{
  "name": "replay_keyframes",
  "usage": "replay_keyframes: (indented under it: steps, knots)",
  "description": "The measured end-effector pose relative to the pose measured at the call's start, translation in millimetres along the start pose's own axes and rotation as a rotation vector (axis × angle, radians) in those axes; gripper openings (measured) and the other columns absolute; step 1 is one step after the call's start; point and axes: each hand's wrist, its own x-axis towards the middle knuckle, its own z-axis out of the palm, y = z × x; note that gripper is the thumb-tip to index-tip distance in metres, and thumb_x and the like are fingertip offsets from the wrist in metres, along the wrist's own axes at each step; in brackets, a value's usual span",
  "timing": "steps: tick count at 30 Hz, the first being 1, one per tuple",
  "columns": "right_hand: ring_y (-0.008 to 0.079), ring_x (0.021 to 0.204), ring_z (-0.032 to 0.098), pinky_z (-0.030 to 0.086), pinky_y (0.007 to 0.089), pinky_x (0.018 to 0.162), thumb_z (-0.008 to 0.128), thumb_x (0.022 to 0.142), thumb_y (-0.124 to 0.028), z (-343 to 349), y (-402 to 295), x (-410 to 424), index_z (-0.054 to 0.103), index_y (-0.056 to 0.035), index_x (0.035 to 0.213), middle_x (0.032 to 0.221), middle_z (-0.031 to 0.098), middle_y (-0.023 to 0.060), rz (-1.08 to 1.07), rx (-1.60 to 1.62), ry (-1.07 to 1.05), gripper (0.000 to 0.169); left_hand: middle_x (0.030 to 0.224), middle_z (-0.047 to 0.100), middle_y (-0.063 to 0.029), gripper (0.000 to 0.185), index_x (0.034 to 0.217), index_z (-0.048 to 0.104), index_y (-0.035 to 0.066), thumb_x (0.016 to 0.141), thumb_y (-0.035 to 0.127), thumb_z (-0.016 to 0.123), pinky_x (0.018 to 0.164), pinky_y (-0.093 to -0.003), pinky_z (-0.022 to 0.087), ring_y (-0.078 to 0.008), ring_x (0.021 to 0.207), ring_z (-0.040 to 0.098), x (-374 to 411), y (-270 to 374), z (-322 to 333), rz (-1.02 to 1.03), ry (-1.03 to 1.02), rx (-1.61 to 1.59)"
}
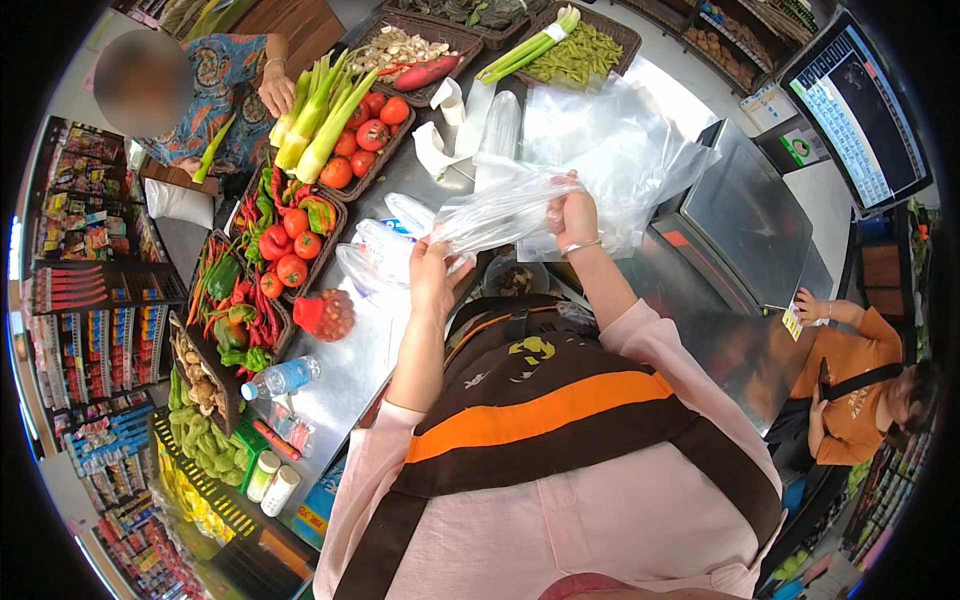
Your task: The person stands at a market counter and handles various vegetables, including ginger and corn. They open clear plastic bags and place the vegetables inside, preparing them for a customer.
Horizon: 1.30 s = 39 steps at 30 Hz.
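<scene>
A clear plastic bag point(495, 214) is stretched sideways between my two hands, above the metal counter point(356, 371). My left hand point(433, 276) pinches its near left end. At the other end, the fingers of my right hand point(576, 216), with a bracelet at the wrist, are closed on the gathered plastic. Behind the right hand lies a pile of flat clear plastic bags point(600, 135). Several folded plastic bags point(379, 240) lie just beyond my left hand. Below the stretched bag, a container point(516, 279) with dark scraps shows partly.
Wicker baskets hold tomatoes point(364, 139), peppers point(247, 322) and garlic point(397, 49). Celery point(315, 135) lies on top. A water bottle point(281, 377) and netted red-brown produce point(326, 315) stand left. A weighing scale point(742, 214) and monitor point(862, 112) are right. Two people point(225, 97) point(855, 382) stand at the counter.
</scene>
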Motion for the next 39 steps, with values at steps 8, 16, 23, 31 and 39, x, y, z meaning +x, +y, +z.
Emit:
replay_keyframes:
  steps: [8,16,23,31,39]
  knots:
    - [0.0326,0.073,0.060,0.049,0.0399,0.067,0.059,0.074,0.000,10,-19,-22,0.050,-0.0081,0.120,0.088,0.061,0.0109,-0.880,-0.789,-0.206,0.048,0.103,0.060,-0.0113,0.018,0.103,0.048,0.001,0.086,-0.004,0.043,0.078,-0.0314,0.052,-0.0197,0.086,0.062,-28,6,16,0.374,-0.308,0.267]
    - [0.0136,0.065,0.057,0.045,0.0265,0.051,0.065,0.079,-0.008,2,-8,13,0.057,-0.0024,0.109,0.090,0.061,0.0087,0.196,0.137,-0.377,0.031,0.086,0.061,-0.0029,0.010,0.096,0.048,0.005,0.087,0.004,0.050,0.065,-0.0241,0.046,-0.0091,0.076,0.056,-43,21,3,0.186,-0.531,0.150]
    - [0.0188,0.077,0.058,0.048,0.0316,0.070,0.060,0.080,0.004,15,-23,-12,0.048,-0.0017,0.121,0.093,0.058,0.0083,-0.722,-0.495,0.213,0.043,0.066,0.060,-0.0167,0.030,0.097,0.046,0.003,0.073,0.013,0.063,0.063,-0.0406,0.047,-0.0340,0.064,0.060,-24,7,-21,0.693,0.095,1.066]
    - [0.0106,0.090,0.057,0.047,0.0235,0.079,0.056,0.082,0.004,21,-50,-82,0.054,-0.0014,0.113,0.099,0.059,0.0040,0.407,0.069,-1.010,0.032,0.075,0.062,-0.0207,0.027,0.096,0.052,0.005,0.071,0.004,0.062,0.069,-0.0433,0.047,-0.0371,0.074,0.061,37,5,-62,0.979,0.519,1.268]
    - [0.0197,0.078,0.063,0.049,0.0291,0.069,0.067,0.069,-0.013,16,6,-33,0.055,-0.0019,0.098,0.084,0.065,0.0132,-0.136,-0.612,-0.371,0.033,0.082,0.064,-0.0014,0.015,0.086,0.062,0.004,0.078,-0.006,0.054,0.067,-0.0212,0.045,-0.0075,0.074,0.056,-5,19,-90,0.324,-0.252,0.424]
